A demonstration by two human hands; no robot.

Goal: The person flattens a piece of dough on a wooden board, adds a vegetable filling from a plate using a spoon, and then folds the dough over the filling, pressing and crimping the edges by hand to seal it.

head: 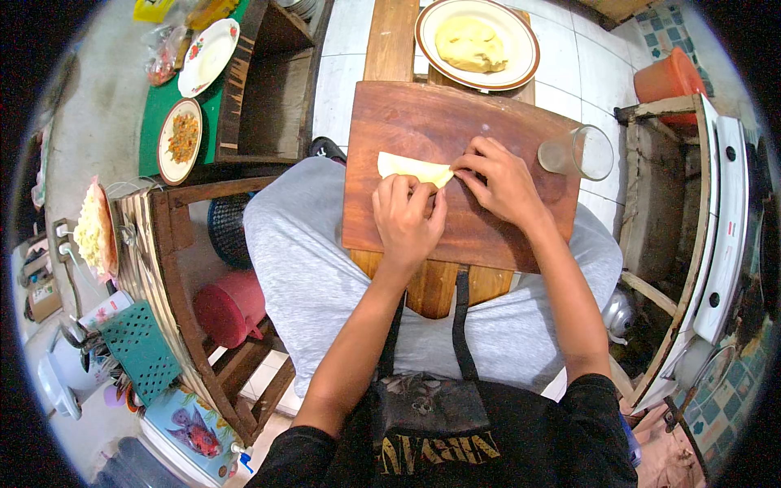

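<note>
A folded piece of pale yellow dough [403,166] lies on the reddish-brown wooden board [390,122]. My left hand [409,213] rests on its lower edge, with the fingertips bent over the dough. At its right-hand corner, my right hand [497,180] pinches the dough between thumb and fingers. A clear drinking glass [573,152] lies on its side on the board, right of my right hand. Beyond the board, a brown-rimmed plate [427,36] holds a lump of yellow dough [470,44]. Whether anything is inside the folded piece is hidden.
On the green tabletop [149,137] at the left are an oval-looking plate of chopped orange filling [183,139] and a floral white plate [208,58]. A white gas stove [723,226] stands right, near an orange bucket [668,76]. A teal perforated basket [140,348] sits lower left.
</note>
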